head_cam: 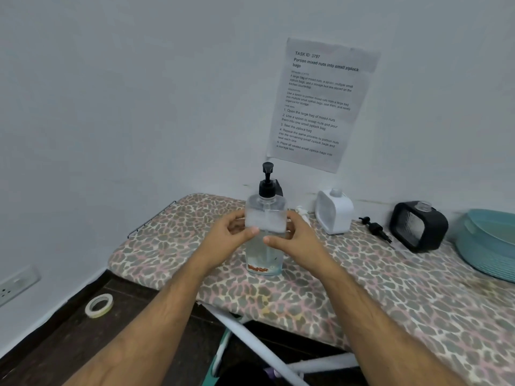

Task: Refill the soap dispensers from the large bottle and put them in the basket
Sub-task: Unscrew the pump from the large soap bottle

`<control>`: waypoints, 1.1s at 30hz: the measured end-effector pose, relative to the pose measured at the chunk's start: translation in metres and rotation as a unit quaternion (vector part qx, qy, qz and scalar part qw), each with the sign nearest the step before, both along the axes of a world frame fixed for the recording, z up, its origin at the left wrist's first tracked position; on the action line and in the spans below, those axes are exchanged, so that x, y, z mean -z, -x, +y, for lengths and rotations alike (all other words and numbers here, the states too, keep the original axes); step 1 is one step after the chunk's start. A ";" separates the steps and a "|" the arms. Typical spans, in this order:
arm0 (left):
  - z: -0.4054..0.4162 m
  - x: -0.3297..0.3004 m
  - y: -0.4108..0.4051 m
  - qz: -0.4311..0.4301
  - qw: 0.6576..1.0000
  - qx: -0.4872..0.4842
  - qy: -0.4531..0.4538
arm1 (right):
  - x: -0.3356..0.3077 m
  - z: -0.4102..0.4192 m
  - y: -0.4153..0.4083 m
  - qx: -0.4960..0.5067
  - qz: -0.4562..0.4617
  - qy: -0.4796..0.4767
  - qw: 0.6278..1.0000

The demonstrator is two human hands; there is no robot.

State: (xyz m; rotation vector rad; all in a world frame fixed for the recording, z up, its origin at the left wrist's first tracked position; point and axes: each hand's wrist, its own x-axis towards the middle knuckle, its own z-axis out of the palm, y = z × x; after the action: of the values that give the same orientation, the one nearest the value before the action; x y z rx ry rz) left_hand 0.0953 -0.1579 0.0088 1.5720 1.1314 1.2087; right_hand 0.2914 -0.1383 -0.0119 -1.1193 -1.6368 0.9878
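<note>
A padded table (348,296) with a leopard-print fabric cover fills the view from centre to 4 o'clock. At 3 o'clock, a round teal basket (490,246) of ribbed plastic sits at its edge. At centre stands the large bottle (266,235), clear, tall and flat-sided, capped by a black pump. The left hand (225,235) and right hand (295,238) curl around its sides, holding it upright. At 2 o'clock wait a black dispenser (419,227) and a white dispenser (334,211), both squat, boxy and uncapped; a loose black pump (374,228) lies between them. Refilling looks barely begun; next probably means unscrewing the bottle's pump.
</note>
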 end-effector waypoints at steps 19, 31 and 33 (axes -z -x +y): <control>0.029 -0.078 -0.028 0.021 0.996 0.056 -0.070 | 0.018 -0.004 0.021 0.027 0.011 -0.016 0.999; 0.017 -0.070 -0.044 0.025 0.990 -0.082 -0.113 | 0.022 -0.007 0.028 0.091 -0.041 -0.067 0.993; 0.015 -0.068 -0.048 0.051 0.980 -0.144 -0.126 | 0.022 -0.009 0.030 0.099 -0.042 -0.074 0.991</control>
State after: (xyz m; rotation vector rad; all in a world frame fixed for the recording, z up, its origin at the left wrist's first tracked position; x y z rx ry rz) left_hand 0.1434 -0.1432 0.0773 1.7150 1.3503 1.5251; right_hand 0.2616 -0.1474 -0.0343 -1.2088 -1.6022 0.6894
